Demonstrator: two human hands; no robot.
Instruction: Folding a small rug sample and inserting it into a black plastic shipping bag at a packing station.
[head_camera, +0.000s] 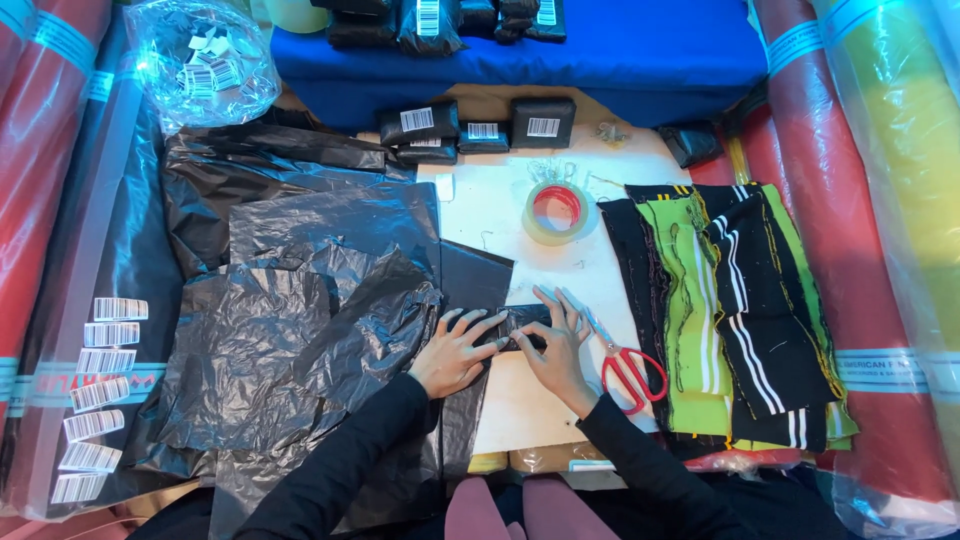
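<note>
Right now your left hand (455, 350) lies flat, fingers spread, pressing down on the small black packet (520, 325) at the middle of the tabletop (500, 215). Your right hand (555, 345) meets it from 3 o'clock, fingers stretched over the packet's top edge and thumb tucked at its near side. Neither hand closes into a grip; both are open palms pinning, which looks like a way to keep the slippery wrap flat and its fold from springing up.

That packet sits on a black plastic sheet (475, 275), one corner of which reaches toward 12 o'clock. At 9 o'clock the heap of crumpled black bags (290, 320) crowds right up against your left wrist, so there's little slack on that side. At 3 o'clock the red-handled scissors (625, 370) lie just beside your right hand, blades pointing up toward the packet, close enough to grab without a stretch. Beyond them, the stack of striped black and green fabric pieces (730, 310) fills the right edge.

Up at 12 o'clock the tape roll (555, 210) sits on bare white tabletop, the one open patch you have. Further up, finished black packets with labels (480, 128) line the edge of the blue fabric bolt (640, 55). Strips of label stickers (100, 390) wait far out at 9 o'clock.
</note>
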